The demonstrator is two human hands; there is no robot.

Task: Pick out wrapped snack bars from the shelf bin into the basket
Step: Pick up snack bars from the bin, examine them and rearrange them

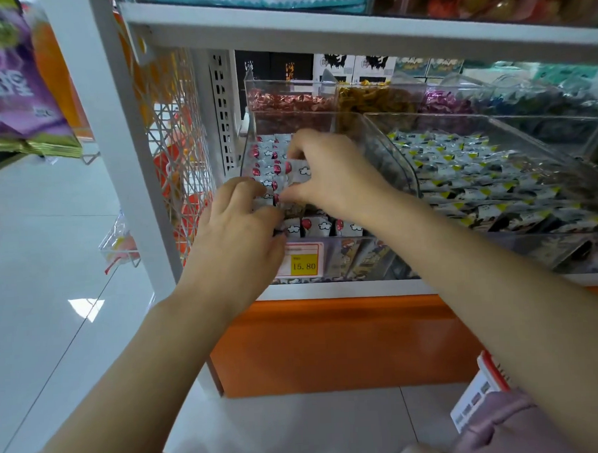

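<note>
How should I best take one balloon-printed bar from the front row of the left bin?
Pinch its upper end from above, probably: the front-row bars stand packed side by side behind the clear bin wall, leaving only the tops free.

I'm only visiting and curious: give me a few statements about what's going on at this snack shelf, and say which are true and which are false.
1. The left hand and right hand are both in one clear bin. True.
2. The snack bars there show red balloons and white clouds. True.
3. The price tag reads 25.80. False: it reads 15.80.
4. The neighbouring bin on the right is empty. False: it holds wrapped bars with yellow corners.
</note>
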